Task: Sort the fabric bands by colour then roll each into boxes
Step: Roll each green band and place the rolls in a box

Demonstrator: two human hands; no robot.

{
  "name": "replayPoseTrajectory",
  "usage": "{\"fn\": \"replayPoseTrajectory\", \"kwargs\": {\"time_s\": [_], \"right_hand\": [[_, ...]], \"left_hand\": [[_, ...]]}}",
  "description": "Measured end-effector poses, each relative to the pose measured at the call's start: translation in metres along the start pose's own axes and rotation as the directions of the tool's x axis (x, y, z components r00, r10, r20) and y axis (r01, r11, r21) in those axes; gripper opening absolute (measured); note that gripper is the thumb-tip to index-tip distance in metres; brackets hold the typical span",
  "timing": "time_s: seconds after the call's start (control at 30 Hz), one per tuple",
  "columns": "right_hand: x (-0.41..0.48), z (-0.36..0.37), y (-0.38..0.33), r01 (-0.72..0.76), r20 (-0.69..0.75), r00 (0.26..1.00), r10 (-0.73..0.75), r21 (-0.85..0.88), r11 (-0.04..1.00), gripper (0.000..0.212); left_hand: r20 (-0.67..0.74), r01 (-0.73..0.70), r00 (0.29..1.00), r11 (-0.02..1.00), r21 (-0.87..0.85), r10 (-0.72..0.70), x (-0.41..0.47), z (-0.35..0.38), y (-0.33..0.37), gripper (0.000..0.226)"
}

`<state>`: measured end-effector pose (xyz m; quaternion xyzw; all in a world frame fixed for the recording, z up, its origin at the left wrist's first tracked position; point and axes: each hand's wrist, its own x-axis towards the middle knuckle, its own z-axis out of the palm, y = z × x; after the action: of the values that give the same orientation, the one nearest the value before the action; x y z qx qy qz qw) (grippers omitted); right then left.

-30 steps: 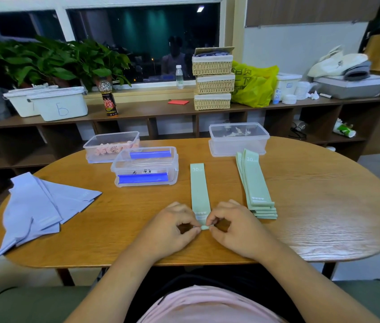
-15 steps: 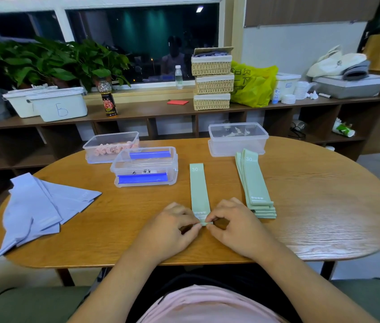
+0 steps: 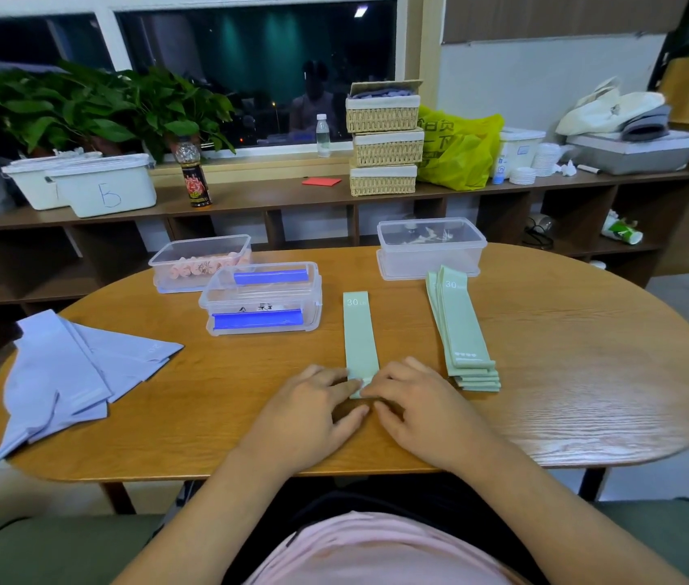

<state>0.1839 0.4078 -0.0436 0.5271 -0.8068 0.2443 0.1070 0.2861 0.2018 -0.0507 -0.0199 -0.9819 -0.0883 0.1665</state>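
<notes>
**Hands advancing along green band, rolled end travelling with them**

Head view, change noted: both hands are sitting further up the table [image 3: 587,373] than half a second ago, and the rolled end is lying further from the table's near edge. Less flat band is showing ahead of the fingers. Nothing else on the table is showing any shift.

Head view, grip: the left hand [image 3: 309,415] and right hand [image 3: 423,409] are meeting at the near end of the green band [image 3: 359,331]. Curled fingertips are bearing down on the small roll while the thumbs are tucking in behind it, so each hand is pinching the roll from its own side. The rest of the band is lying flat and straight, pointing away toward the clear box with blue clips [image 3: 264,297].

Head view, surroundings: the stack of green bands [image 3: 463,331] is waiting just to the right, the lilac bands [image 3: 64,373] are lying fanned at far left, and the box of pink rolls [image 3: 199,261] and an empty-looking clear box [image 3: 431,247] are standing at the back.

Handling, as judged: the band is looking light, thin, soft and probably springy, so the roll is likely wanting to unwind if released. Holding it at both edges of the roll is appearing sound, keeping the coil square.
</notes>
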Motion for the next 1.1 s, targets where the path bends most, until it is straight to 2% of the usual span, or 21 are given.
{"fn": "replayPoseTrajectory", "kwargs": {"time_s": [0.13, 0.2, 0.37, 0.5, 0.57, 0.7, 0.8, 0.9, 0.97, 1.1], "right_hand": [[0.002, 0.002, 0.003, -0.043, -0.005, 0.999, 0.043, -0.015, 0.999, 0.032], [0.003, 0.002, 0.003, -0.042, -0.003, 0.999, 0.042, -0.028, 0.999, 0.032], [0.007, 0.002, 0.005, -0.062, 0.006, 0.998, 0.062, -0.04, 0.997, 0.035], [0.015, 0.002, 0.008, -0.069, 0.055, 0.996, 0.072, -0.053, 0.996, 0.037], [0.021, 0.0, 0.011, -0.065, 0.083, 0.994, 0.068, -0.04, 0.997, 0.036], [0.034, -0.007, 0.016, -0.076, 0.125, 0.989, 0.081, -0.038, 0.996, 0.037], [0.034, -0.006, 0.018, -0.108, 0.087, 0.99, 0.11, -0.019, 0.994, 0.041], [0.029, -0.004, 0.016, -0.102, 0.013, 0.995, 0.101, 0.074, 0.992, 0.029], [0.028, -0.002, 0.016, -0.081, 0.014, 0.997, 0.08, 0.09, 0.993, 0.022], [0.032, 0.002, 0.019, -0.131, 0.024, 0.991, 0.129, 0.084, 0.988, 0.021]], "left_hand": [[0.045, 0.029, 0.999, 0.999, 0.019, -0.03, 0.002, -0.003, 0.002, 0.073], [0.032, 0.05, 0.998, 0.998, -0.024, -0.05, 0.003, -0.005, 0.002, 0.075], [-0.088, 0.121, 0.986, 0.967, -0.223, -0.143, 0.0, -0.008, -0.001, 0.059], [-0.068, 0.006, 0.998, 0.988, -0.154, -0.017, -0.001, -0.01, 0.003, 0.039], [-0.044, -0.009, 0.999, 0.992, -0.126, 0.003, 0.001, -0.01, 0.003, 0.035], [-0.02, 0.027, 0.999, 0.994, -0.107, -0.03, 0.009, -0.01, 0.002, 0.036], [-0.022, 0.043, 0.999, 0.994, -0.102, -0.045, 0.014, -0.009, 0.002, 0.035], [-0.025, 0.058, 0.998, 0.993, -0.1, -0.061, 0.016, -0.008, 0.0, 0.035], [-0.021, 0.068, 0.997, 0.992, -0.104, -0.071, 0.018, -0.006, -0.001, 0.037], [-0.009, 0.105, 0.994, 0.987, -0.118, -0.107, 0.022, -0.005, -0.003, 0.043]]}}
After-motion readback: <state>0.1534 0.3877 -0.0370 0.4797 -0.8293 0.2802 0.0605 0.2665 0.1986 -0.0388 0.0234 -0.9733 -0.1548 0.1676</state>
